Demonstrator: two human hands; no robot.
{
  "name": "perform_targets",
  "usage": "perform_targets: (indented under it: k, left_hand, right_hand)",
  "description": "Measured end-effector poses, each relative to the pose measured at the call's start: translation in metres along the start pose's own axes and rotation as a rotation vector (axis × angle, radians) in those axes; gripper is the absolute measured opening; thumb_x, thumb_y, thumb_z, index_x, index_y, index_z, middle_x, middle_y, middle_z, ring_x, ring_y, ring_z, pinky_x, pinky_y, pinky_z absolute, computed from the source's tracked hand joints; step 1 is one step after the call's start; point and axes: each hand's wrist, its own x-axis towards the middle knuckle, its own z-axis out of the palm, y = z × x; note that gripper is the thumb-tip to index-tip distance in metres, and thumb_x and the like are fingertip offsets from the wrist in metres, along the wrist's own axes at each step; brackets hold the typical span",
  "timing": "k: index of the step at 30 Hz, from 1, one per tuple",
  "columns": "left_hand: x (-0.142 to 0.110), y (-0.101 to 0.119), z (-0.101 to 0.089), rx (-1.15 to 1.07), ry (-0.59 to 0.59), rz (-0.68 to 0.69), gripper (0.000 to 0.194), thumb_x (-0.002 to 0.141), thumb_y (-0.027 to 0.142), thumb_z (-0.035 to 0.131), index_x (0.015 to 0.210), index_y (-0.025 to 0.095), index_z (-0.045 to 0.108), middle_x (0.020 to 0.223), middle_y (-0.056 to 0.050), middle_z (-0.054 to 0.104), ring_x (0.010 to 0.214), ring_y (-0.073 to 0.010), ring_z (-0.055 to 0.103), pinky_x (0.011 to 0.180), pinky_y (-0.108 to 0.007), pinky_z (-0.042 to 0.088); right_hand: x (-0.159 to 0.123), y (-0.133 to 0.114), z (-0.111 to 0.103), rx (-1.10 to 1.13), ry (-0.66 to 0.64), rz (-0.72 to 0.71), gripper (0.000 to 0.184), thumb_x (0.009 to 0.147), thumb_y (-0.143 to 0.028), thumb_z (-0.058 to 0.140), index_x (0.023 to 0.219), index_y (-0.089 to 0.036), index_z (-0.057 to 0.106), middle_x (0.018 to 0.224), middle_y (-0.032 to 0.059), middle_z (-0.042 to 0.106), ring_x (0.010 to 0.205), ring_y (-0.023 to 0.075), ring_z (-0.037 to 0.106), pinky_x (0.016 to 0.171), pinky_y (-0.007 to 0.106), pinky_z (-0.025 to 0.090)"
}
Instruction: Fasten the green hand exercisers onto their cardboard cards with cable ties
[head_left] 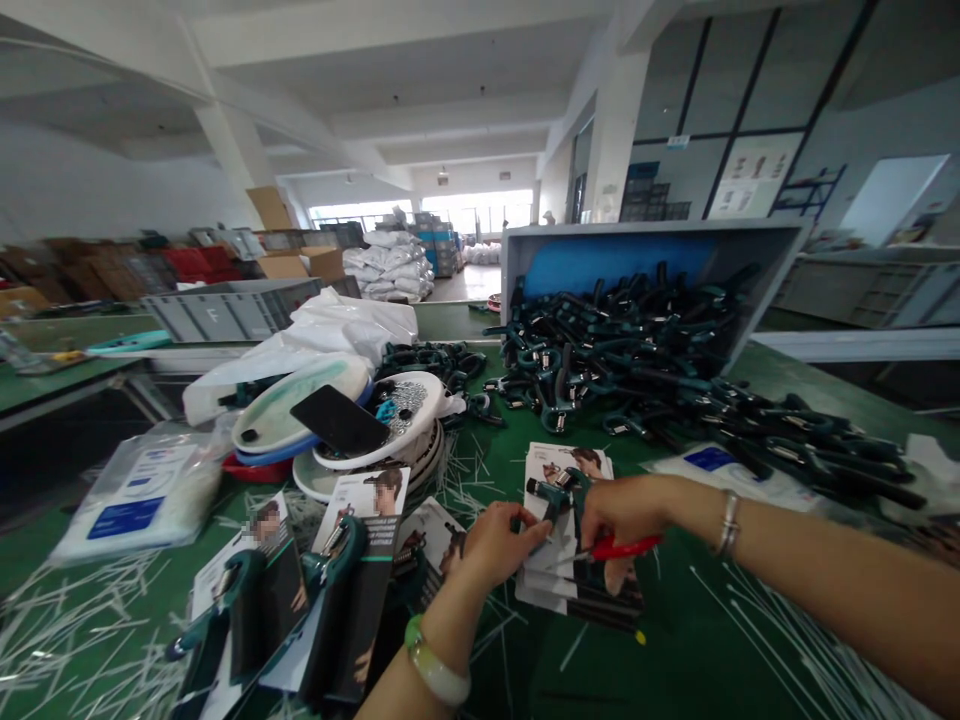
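On a stack of printed cards [541, 592] lies a dark green hand grip strengthener [551, 492] with its handles toward me. My left hand [496, 545] reaches in from the left, its thumb and fingers closed at one handle. From the right comes my right hand [619, 510], wrapped round a red-handled tool [626, 547] whose thin metal end points left over the cards. My fingers hide much of the tool, so its exact kind does not show. Left of my left hand, carded hand grip strengtheners [330, 580] lie overlapping.
A tipped grey bin [772, 270] spills many hand grip strengtheners [600, 350] across the back. White tubs [431, 425] stand left of centre, with a black phone [341, 420] on top. Loose white zip ties [67, 640] litter the green table; a plastic bag [142, 495] lies left.
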Motion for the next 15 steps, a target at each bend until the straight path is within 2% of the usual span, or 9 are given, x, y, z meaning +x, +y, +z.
perform_targets:
  k: [2, 3, 5, 6, 8, 11, 14, 15]
  left_hand:
    - [-0.009, 0.003, 0.002, 0.041, 0.073, 0.044, 0.034, 0.068, 0.054, 0.058, 0.082, 0.025, 0.067, 0.092, -0.006, 0.061, 0.086, -0.0227, 0.056, 0.072, -0.031, 0.04]
    - [-0.013, 0.004, 0.003, 0.062, 0.107, 0.076, 0.032, 0.067, 0.051, 0.061, 0.084, 0.025, 0.067, 0.095, -0.006, 0.061, 0.09, -0.0236, 0.056, 0.075, -0.032, 0.04]
    - [-0.016, 0.006, 0.004, 0.08, 0.149, 0.117, 0.025, 0.067, 0.042, 0.064, 0.084, 0.023, 0.066, 0.094, -0.007, 0.061, 0.091, -0.0232, 0.056, 0.078, -0.032, 0.041]
    - [-0.016, 0.007, 0.003, 0.074, 0.164, 0.119, 0.021, 0.069, 0.038, 0.063, 0.082, 0.022, 0.066, 0.091, -0.007, 0.061, 0.087, -0.0219, 0.056, 0.077, -0.032, 0.042]
    - [-0.016, 0.008, -0.007, 0.036, 0.221, 0.123, 0.018, 0.075, 0.035, 0.057, 0.08, 0.02, 0.065, 0.085, -0.006, 0.061, 0.079, -0.0191, 0.057, 0.073, -0.03, 0.044]
    - [-0.026, 0.006, -0.043, -0.004, 0.388, 0.198, 0.022, 0.08, 0.038, 0.049, 0.079, 0.021, 0.063, 0.081, -0.005, 0.061, 0.079, -0.0192, 0.057, 0.072, -0.031, 0.046]
    - [-0.058, -0.01, -0.095, 0.065, 0.581, 0.241, 0.022, 0.079, 0.043, 0.048, 0.081, 0.025, 0.061, 0.086, -0.003, 0.063, 0.088, -0.0213, 0.057, 0.08, -0.034, 0.044]
    - [-0.073, -0.021, -0.112, 0.102, 0.66, 0.206, 0.023, 0.079, 0.044, 0.047, 0.086, 0.026, 0.06, 0.09, -0.002, 0.063, 0.09, -0.0218, 0.056, 0.082, -0.035, 0.044]
  right_hand:
    - [-0.018, 0.02, 0.011, 0.156, 0.091, -0.028, 0.043, 0.063, -0.049, 0.067, 0.092, -0.018, 0.067, 0.062, -0.004, 0.06, 0.057, 0.0112, 0.053, 0.053, 0.02, 0.036]
    - [-0.026, 0.032, 0.016, 0.192, 0.168, 0.021, 0.049, 0.064, -0.049, 0.066, 0.101, -0.017, 0.064, 0.065, -0.0032, 0.061, 0.059, 0.012, 0.054, 0.053, 0.02, 0.037]
    - [-0.039, 0.058, 0.029, 0.136, 0.385, 0.263, 0.063, 0.065, -0.045, 0.066, 0.12, -0.017, 0.053, 0.067, -0.0017, 0.063, 0.057, 0.0137, 0.056, 0.051, 0.021, 0.037]
    - [-0.043, 0.07, 0.036, 0.067, 0.493, 0.386, 0.063, 0.067, -0.041, 0.065, 0.123, -0.016, 0.05, 0.072, 0.0003, 0.065, 0.059, 0.0147, 0.058, 0.053, 0.022, 0.039]
    - [-0.045, 0.09, 0.052, -0.043, 0.622, 0.512, 0.051, 0.07, -0.029, 0.061, 0.119, -0.016, 0.053, 0.086, 0.0051, 0.067, 0.07, 0.0172, 0.061, 0.061, 0.024, 0.043]
    - [-0.038, 0.107, 0.073, -0.104, 0.692, 0.591, 0.035, 0.073, -0.017, 0.054, 0.107, -0.016, 0.06, 0.096, 0.0102, 0.067, 0.088, 0.0214, 0.061, 0.074, 0.028, 0.043]
    - [-0.028, 0.108, 0.084, -0.134, 0.739, 0.675, 0.028, 0.076, -0.014, 0.049, 0.099, -0.011, 0.064, 0.093, 0.0158, 0.066, 0.089, 0.0249, 0.061, 0.075, 0.032, 0.043]
    - [-0.025, 0.106, 0.085, -0.141, 0.755, 0.696, 0.025, 0.077, -0.014, 0.047, 0.095, -0.01, 0.065, 0.091, 0.0177, 0.066, 0.087, 0.0257, 0.062, 0.074, 0.033, 0.043]
